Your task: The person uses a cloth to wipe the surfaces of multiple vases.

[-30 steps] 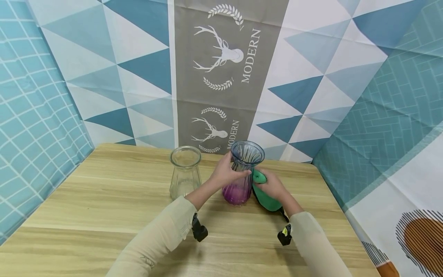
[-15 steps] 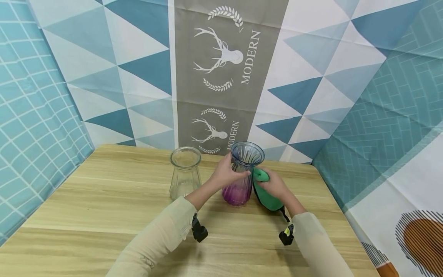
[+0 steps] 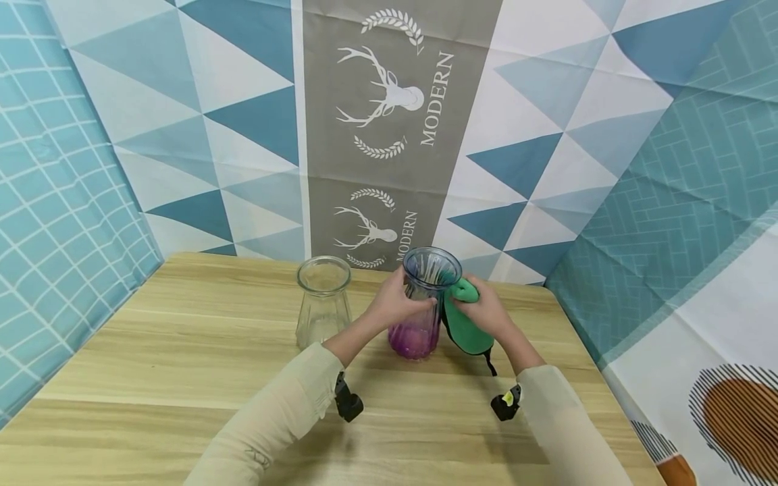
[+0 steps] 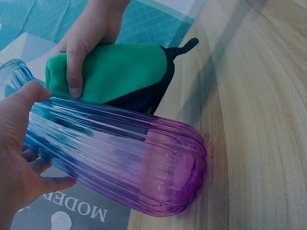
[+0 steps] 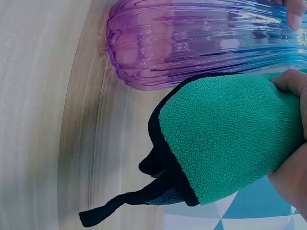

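A ribbed glass vase (image 3: 415, 334), blue at the flared rim and purple at the base, stands upright on the wooden table. My left hand (image 3: 395, 300) grips it just below the rim, thumb across the near side. On the vase's right, my right hand (image 3: 486, 309) holds a folded green cloth (image 3: 471, 332) with dark edging and a hanging loop. The cloth lies against the vase's side in the left wrist view, with the right thumb pressed over the green pile. In the right wrist view the cloth (image 5: 230, 136) hangs beside the purple base (image 5: 139, 45).
A clear glass vase (image 3: 324, 304) stands on the table left of the coloured one. Behind the wooden table (image 3: 182, 358) hangs a patterned curtain (image 3: 243, 135). A black wrist camera (image 3: 348, 399) sticks out under the left sleeve, another (image 3: 506, 403) under the right.
My right hand has risen slightly with the cloth, bringing the cloth's folded top up close to the vase's rim. The left hand keeps its grip and the vase stays in place.
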`<action>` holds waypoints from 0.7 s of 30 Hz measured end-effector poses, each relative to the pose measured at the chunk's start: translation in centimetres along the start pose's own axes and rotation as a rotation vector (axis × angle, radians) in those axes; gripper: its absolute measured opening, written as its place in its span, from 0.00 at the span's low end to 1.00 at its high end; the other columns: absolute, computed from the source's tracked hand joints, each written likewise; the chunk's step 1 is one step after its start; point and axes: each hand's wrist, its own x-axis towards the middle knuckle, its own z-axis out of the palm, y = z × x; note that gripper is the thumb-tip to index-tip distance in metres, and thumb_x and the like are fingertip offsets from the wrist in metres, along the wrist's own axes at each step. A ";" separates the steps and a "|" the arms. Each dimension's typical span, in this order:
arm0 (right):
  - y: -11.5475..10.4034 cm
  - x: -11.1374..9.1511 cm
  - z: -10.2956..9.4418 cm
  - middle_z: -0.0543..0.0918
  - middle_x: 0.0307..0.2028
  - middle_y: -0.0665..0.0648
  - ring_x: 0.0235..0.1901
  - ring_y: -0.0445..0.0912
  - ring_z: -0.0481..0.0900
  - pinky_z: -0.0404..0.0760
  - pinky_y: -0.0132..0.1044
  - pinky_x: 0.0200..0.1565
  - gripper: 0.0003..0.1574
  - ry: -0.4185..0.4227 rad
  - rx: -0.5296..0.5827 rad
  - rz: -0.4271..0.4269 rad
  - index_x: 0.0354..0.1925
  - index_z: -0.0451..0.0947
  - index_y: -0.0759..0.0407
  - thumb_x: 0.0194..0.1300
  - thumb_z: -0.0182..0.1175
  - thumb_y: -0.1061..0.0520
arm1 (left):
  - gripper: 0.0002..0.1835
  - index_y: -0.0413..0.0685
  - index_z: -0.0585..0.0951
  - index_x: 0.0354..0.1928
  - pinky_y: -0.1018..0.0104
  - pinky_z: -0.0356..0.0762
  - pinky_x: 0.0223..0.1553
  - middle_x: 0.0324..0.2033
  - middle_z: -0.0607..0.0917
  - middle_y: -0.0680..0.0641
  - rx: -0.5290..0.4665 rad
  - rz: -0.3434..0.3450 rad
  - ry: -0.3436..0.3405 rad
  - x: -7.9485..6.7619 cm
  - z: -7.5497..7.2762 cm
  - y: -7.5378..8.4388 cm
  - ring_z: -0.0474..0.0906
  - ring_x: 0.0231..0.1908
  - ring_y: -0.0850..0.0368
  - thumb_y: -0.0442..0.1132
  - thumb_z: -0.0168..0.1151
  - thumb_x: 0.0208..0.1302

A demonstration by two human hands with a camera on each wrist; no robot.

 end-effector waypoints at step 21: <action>0.8 -0.6 1.3 0.79 0.37 0.60 0.35 0.48 0.72 0.73 0.41 0.39 0.18 -0.054 -0.026 -0.013 0.48 0.74 0.61 0.58 0.62 0.64 | 0.50 0.46 0.59 0.67 0.51 0.65 0.64 0.60 0.74 0.42 -0.079 -0.063 0.050 -0.3 0.8 0.2 0.68 0.62 0.47 0.49 0.76 0.44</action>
